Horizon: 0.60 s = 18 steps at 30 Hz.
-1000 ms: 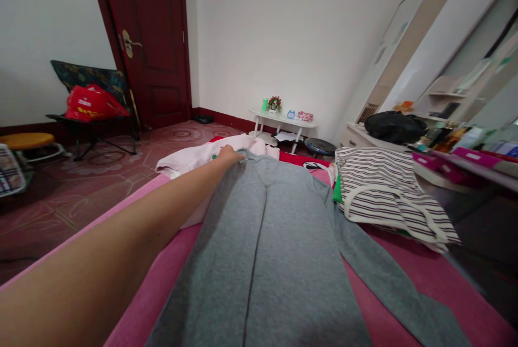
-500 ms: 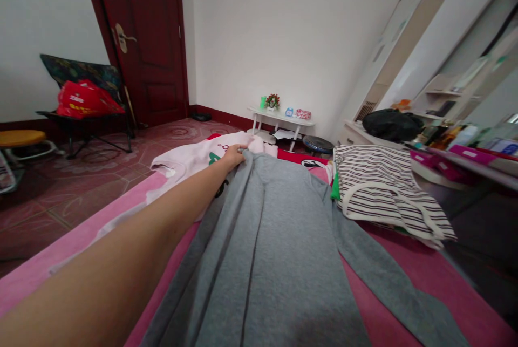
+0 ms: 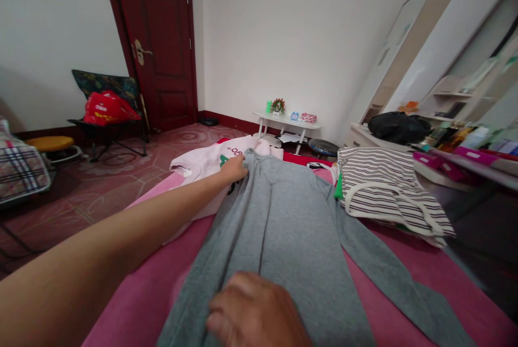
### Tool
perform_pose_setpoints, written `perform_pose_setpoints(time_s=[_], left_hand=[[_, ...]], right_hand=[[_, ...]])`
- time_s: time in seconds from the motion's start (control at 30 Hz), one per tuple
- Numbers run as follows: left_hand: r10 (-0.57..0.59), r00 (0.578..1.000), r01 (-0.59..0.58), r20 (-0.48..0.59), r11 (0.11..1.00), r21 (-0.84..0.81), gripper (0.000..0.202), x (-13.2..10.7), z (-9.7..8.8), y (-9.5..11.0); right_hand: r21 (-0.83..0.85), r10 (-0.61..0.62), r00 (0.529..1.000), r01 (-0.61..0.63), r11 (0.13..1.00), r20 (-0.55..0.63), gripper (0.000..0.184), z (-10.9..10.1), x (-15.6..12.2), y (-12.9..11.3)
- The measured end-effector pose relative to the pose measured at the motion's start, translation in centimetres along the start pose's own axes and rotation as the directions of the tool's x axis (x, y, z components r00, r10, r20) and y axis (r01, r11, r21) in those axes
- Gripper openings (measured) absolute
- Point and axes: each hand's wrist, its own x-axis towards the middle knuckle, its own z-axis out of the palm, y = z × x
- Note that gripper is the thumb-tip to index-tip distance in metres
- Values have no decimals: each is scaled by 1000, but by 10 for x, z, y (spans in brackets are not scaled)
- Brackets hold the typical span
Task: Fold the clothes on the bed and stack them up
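Observation:
A grey long-sleeved garment (image 3: 283, 217) lies spread lengthwise on a pink bed (image 3: 154, 277). My left hand (image 3: 234, 168) reaches far out and pinches the garment's far left edge, fingers closed on the cloth. My right hand (image 3: 254, 312) has its fingers curled on the garment's near part at the bottom of the view. Under the left hand lies a pale pink top (image 3: 210, 158) with green and dark print.
A folded striped garment (image 3: 388, 190) sits on the bed's right, over something green. A low white table (image 3: 287, 120) stands by the far wall. A dark red door (image 3: 157, 39), a chair holding a red bag (image 3: 107, 108) and a yellow stool (image 3: 50, 143) stand left. Cluttered shelves lie right.
My right hand has come into view at the bottom, onto the grey garment. My left hand has drawn the garment's far left edge inward, bunching the cloth and uncovering more of the pink top.

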Motion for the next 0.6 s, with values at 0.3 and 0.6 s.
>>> perform_pose_setpoints(time_s=[0.3, 0.6], left_hand=[[247, 967, -246, 66, 969, -15, 34, -36, -15, 6], [171, 985, -162, -38, 974, 161, 33, -41, -30, 4]], right_hand=[[-72, -10, 941, -15, 997, -338, 47, -12, 8, 82], [53, -16, 923, 40, 998, -384, 33, -4, 14, 90]])
